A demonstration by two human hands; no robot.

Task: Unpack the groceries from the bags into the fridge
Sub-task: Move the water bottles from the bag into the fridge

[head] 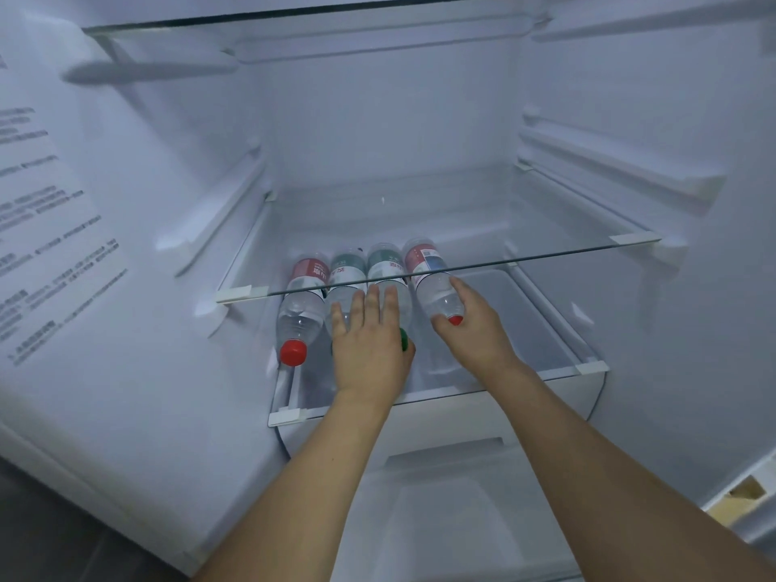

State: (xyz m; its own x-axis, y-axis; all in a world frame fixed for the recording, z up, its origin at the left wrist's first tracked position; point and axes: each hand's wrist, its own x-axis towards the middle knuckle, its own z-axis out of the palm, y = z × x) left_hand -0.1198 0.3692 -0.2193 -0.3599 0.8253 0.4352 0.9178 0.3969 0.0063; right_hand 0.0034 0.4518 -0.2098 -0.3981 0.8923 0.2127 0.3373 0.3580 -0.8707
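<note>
Red-capped bottle [432,283] in right hand [470,329]

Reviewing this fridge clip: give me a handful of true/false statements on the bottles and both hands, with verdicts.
1. Four water bottles lie on their sides in a row on the lower shelf. True.
2. The leftmost bottle has a green cap. False: its cap is red.
3. The right hand has its grip on the rightmost bottle near the cap end. True.
4. The left hand holds a bottle up in the air. False: it rests flat, fingers straight, on the two middle bottles.
5. The glass shelf above the bottles is stacked with groceries. False: nothing sits on it.
</note>
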